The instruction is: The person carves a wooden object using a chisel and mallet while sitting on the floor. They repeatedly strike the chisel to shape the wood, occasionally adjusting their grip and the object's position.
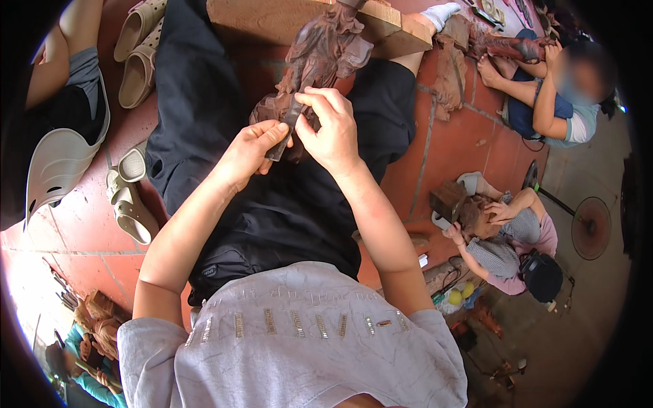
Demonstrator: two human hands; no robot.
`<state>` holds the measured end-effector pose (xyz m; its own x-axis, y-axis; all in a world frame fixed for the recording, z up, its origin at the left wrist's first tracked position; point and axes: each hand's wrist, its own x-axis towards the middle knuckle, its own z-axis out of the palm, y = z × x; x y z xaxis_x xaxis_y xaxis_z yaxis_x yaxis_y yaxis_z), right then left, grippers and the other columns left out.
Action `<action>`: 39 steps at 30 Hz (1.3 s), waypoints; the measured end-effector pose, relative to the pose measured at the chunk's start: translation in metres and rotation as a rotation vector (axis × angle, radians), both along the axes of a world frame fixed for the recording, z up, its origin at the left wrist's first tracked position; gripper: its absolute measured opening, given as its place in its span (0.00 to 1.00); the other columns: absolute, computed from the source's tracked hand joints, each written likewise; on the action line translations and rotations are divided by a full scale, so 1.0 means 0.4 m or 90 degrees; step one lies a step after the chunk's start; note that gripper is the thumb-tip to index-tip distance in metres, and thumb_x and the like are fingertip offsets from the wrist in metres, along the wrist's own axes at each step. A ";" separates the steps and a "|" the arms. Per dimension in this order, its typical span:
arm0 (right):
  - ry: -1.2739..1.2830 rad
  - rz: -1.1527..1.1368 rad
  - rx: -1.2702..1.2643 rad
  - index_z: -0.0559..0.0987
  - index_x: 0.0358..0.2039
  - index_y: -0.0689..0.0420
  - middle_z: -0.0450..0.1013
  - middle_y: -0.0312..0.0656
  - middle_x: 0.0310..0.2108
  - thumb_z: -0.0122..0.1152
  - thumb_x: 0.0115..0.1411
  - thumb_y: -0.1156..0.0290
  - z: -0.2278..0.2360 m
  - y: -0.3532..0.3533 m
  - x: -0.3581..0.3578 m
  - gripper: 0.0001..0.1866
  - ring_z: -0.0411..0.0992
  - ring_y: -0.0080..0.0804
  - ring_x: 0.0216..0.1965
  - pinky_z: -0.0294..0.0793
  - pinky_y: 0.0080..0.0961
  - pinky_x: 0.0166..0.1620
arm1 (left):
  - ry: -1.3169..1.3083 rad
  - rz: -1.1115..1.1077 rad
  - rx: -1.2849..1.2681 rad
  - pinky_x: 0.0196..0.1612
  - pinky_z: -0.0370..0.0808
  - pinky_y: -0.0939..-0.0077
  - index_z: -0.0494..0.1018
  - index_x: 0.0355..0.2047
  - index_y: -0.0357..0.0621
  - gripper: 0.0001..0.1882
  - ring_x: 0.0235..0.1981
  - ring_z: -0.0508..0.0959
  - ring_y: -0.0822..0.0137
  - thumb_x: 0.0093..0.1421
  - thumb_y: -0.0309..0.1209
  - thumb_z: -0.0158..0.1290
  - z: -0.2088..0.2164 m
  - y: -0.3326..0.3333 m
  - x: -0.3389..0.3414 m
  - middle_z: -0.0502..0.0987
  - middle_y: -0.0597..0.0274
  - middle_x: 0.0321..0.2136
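A reddish-brown wood carving (318,58) with deep folds leans between my legs, its far end on a thick wooden block. Against its near end lies a dark, narrow flat strip (277,151); whether it is sandpaper or a tool, I cannot tell. My left hand (248,151) pinches the strip near its lower end, thumb on top. My right hand (330,129) is bent over the upper part of the strip, with its fingertips and thumb closed on it beside the carving. The carving's lower end is partly hidden behind my hands.
The pale wooden block (272,24) spans the far side between my legs. Beige clogs (139,71) lie on the red tiled floor at left, near a white chair (64,163). At right, two people handle carvings (507,47), with a fan (590,228) beyond. Another person sits lower left.
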<state>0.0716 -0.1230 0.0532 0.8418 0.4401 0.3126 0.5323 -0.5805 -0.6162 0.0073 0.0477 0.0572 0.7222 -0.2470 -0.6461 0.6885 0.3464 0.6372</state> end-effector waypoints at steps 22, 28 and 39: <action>-0.010 0.040 -0.028 0.81 0.39 0.55 0.75 0.38 0.43 0.64 0.49 0.78 0.012 0.008 0.019 0.14 0.74 0.40 0.45 0.70 0.38 0.50 | 0.062 0.059 -0.075 0.16 0.55 0.80 0.72 0.29 0.45 0.19 0.10 0.57 0.77 0.72 0.45 0.45 -0.013 -0.031 -0.006 0.62 0.72 0.11; -0.030 0.027 -0.038 0.82 0.36 0.54 0.75 0.38 0.42 0.64 0.49 0.78 0.043 0.013 0.050 0.12 0.73 0.41 0.43 0.70 0.38 0.50 | 0.073 0.128 -0.150 0.17 0.56 0.81 0.71 0.30 0.44 0.19 0.11 0.59 0.77 0.73 0.44 0.44 0.024 -0.043 0.019 0.60 0.71 0.11; -0.018 0.040 -0.058 0.83 0.37 0.53 0.76 0.39 0.42 0.65 0.50 0.78 0.050 0.010 0.038 0.12 0.75 0.40 0.44 0.72 0.34 0.51 | 0.083 0.125 -0.185 0.18 0.56 0.80 0.70 0.28 0.45 0.20 0.11 0.59 0.76 0.73 0.45 0.44 0.008 -0.040 0.008 0.59 0.71 0.10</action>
